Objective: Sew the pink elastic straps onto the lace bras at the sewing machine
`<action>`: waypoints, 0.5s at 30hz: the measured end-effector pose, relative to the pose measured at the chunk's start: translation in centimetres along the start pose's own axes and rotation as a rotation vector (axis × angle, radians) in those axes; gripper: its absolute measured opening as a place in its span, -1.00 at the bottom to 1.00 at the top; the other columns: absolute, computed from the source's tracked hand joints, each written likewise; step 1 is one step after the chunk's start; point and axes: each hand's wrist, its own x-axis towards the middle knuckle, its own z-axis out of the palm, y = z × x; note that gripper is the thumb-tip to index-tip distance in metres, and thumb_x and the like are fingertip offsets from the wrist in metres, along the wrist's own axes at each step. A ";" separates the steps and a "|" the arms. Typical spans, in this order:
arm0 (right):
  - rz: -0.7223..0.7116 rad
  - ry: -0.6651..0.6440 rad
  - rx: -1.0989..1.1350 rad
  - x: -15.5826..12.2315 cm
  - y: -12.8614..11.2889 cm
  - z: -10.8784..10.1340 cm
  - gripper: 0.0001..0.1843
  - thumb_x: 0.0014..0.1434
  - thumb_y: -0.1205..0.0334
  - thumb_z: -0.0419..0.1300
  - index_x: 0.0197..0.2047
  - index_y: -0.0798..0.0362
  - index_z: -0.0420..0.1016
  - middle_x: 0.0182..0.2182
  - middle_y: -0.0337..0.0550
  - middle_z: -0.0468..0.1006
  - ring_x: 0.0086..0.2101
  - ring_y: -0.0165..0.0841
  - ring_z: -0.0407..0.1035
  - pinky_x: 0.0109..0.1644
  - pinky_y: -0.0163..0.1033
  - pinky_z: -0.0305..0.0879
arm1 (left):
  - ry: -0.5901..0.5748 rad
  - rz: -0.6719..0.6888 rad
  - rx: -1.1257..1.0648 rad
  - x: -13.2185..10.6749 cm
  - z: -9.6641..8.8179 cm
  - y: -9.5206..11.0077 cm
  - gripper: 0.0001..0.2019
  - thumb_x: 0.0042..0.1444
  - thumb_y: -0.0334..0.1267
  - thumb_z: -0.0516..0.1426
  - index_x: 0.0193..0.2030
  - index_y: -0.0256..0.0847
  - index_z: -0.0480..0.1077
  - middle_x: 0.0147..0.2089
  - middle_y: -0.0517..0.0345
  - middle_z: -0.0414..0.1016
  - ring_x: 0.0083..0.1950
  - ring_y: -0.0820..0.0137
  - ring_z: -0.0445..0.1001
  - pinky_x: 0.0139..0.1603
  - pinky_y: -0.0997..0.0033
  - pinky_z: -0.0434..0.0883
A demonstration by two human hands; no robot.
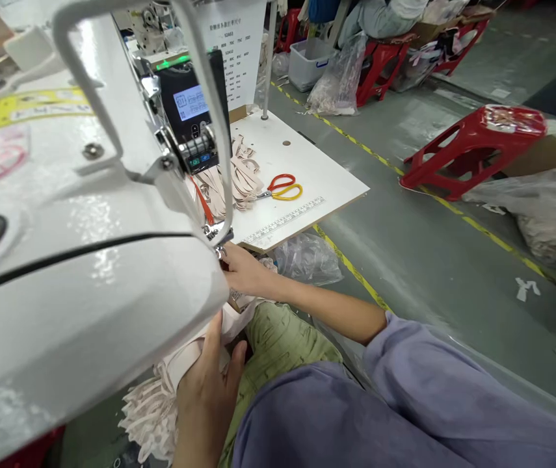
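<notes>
Handling pale fabric (235, 321) beside one machine (87, 312): two hands (208, 383).

At eleven o'clock I read "01" on the lit screen (190, 103); nearer twelve, a white sheet (253, 32) lists "70C" and "75C" under a Chinese heading ending "尺寸". The yellow label (24, 109) at ten is too blurred for me.
</notes>
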 end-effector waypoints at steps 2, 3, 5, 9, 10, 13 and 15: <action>-0.048 0.019 0.012 0.0 0.0 0.0 -0.91 0.13 0.40 0.10 -0.27 0.07 0.37 -0.17 -0.11 0.41 -0.13 -0.28 0.30 -0.02 -0.20 0.27 | -0.017 0.014 0.063 -0.1 0.0 0.0 -0.41 0.30 -0.01 0.06 0.44 0.07 0.06 0.03 0.06 0.59 -0.48 0.41 0.53 -0.55 0.51 0.24; -0.072 0.031 0.019 0.0 0.0 0.0 -0.92 0.14 0.39 0.10 -0.27 0.08 0.37 -0.18 -0.11 0.41 -0.14 -0.28 0.30 -0.04 -0.21 0.27 | -0.022 0.018 0.081 -0.1 0.0 -0.1 -0.39 0.30 0.00 0.05 0.45 0.06 0.03 0.03 0.05 0.59 -0.51 0.42 0.51 -0.55 0.51 0.26; -0.082 0.042 0.022 0.0 0.1 0.0 -0.93 0.15 0.38 0.10 -0.26 0.08 0.38 -0.19 -0.11 0.39 -0.14 -0.29 0.30 -0.05 -0.22 0.26 | -0.030 0.024 0.109 -0.1 -0.1 -0.2 -0.38 0.31 0.01 0.04 0.46 0.04 0.00 0.00 0.04 0.60 -0.59 0.46 0.46 -0.56 0.50 0.27; -0.071 0.039 0.004 0.0 0.2 0.0 -0.92 0.14 0.38 0.10 -0.27 0.09 0.38 -0.19 -0.11 0.40 -0.14 -0.29 0.29 -0.04 -0.21 0.26 | -0.038 0.068 0.140 -0.1 -0.2 -0.5 -0.39 0.32 0.01 0.03 0.46 -0.04 0.02 0.05 -0.03 0.59 -0.59 0.46 0.47 -0.56 0.50 0.32; -0.073 0.036 0.001 -0.1 0.3 0.0 -0.92 0.14 0.39 0.10 -0.27 0.09 0.38 -0.19 -0.11 0.40 -0.14 -0.29 0.29 -0.03 -0.21 0.26 | -0.039 0.083 0.146 0.0 -0.1 -0.6 -0.39 0.32 0.01 0.03 0.45 -0.05 0.02 0.07 -0.05 0.58 -0.58 0.46 0.48 -0.57 0.50 0.33; -0.082 0.028 0.014 0.0 0.3 -0.1 -0.90 0.13 0.42 0.11 -0.25 0.10 0.39 -0.18 -0.12 0.39 -0.16 -0.31 0.29 -0.05 -0.23 0.26 | -0.012 0.121 0.162 0.1 0.0 -0.7 -0.39 0.32 0.01 0.03 0.45 -0.07 0.03 0.12 -0.08 0.54 -0.57 0.46 0.50 -0.58 0.50 0.34; -0.079 0.032 0.024 0.0 0.3 -0.1 -0.88 0.14 0.44 0.11 -0.24 0.09 0.40 -0.20 -0.14 0.38 -0.17 -0.32 0.29 -0.07 -0.25 0.26 | 0.012 0.139 0.171 0.0 0.1 -0.7 -0.38 0.31 0.00 0.04 0.45 -0.08 0.04 0.11 -0.08 0.56 -0.57 0.45 0.51 -0.58 0.50 0.34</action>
